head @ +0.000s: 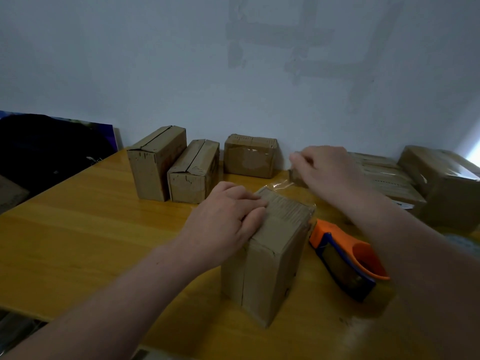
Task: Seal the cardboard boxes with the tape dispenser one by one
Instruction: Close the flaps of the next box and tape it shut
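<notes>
A person's left hand (228, 214) is pressing down on the top of an upright cardboard box (262, 268), fingers held close together, as the box is standing toward the near edge of a yellow wooden table (91, 216). The right hand (327, 170) is hovering beyond the box, its fingertips pinching the end of a strip of clear tape (281, 184) that is running down to the box's far top edge. The orange-and-blue tape dispenser (345, 261) is lying on the table just right of the box, beneath the right forearm, with neither hand touching it. Along the table's far edge, by the pale wall (155, 61), three more boxes are waiting in a row: a tall box (155, 165), a lower box (193, 172) just beside it, and a squat box (250, 157) standing apart. A pile of flattened cardboard (384, 175) and a large box (441, 183) are sitting at the far right corner
</notes>
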The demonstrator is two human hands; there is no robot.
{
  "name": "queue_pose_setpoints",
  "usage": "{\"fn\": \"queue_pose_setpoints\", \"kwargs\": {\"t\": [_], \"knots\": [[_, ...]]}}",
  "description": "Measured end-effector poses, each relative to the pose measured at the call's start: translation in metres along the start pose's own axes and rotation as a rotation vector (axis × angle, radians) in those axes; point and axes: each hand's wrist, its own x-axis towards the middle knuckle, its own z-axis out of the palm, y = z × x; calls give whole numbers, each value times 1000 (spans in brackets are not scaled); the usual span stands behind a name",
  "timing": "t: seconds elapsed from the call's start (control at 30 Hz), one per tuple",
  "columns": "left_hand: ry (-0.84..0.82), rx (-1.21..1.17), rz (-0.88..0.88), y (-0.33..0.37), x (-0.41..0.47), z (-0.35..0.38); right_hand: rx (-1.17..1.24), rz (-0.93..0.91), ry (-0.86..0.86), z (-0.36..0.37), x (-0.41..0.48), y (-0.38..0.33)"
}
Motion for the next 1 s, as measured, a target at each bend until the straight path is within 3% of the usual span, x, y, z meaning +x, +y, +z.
{"fn": "queue_pose_setpoints", "kwargs": {"t": [0.1,0.2,0.27,0.4,0.47,0.7,1.0], "knots": [[26,-99,16,-5,-5,6,424,72,-247,-9,-14,18],[53,-167,18,-7,-8,9,524,156,-554,6,-28,29],[61,-184,15,-6,-9,11,529,46,-649,26,-42,45],[76,-191,27,-5,-10,12,443,-177,-624,29,-51,37],[93,-199,25,-5,-11,12,426,-101,-549,21,-42,18],[111,-239,12,-2,-11,15,59,-290,-519,14,-44,19],[109,-253,19,-4,-11,15,36,-324,-549,11,-41,3]]}}
